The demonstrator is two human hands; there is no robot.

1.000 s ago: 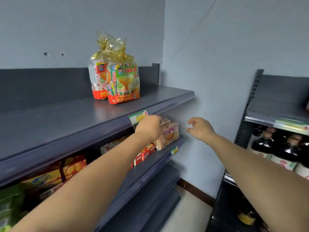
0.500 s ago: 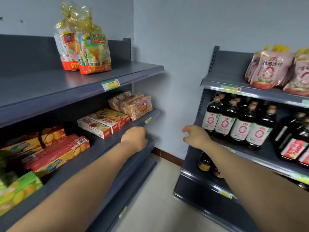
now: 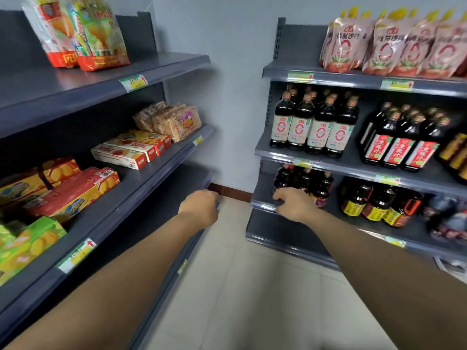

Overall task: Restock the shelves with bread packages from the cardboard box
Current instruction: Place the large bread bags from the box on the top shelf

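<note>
Head view: left hand [image 3: 199, 210], right hand [image 3: 294, 204] loosely curled; bread packages [image 3: 174, 121] on shelf [image 3: 184, 150].

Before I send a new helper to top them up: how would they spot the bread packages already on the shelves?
Take the left shelving unit and find the shelf just below its top one. At that shelf's far end sit the bread packages. Unlike the flat red-and-yellow cartons beside them, they are clear bags showing brown slices.

Grey shelf [image 3: 161, 170] with bread packages [image 3: 177, 120] at its far end, biscuit boxes [image 3: 131, 150] beside (dark bottles [image 3: 313, 122] opposite)
</note>
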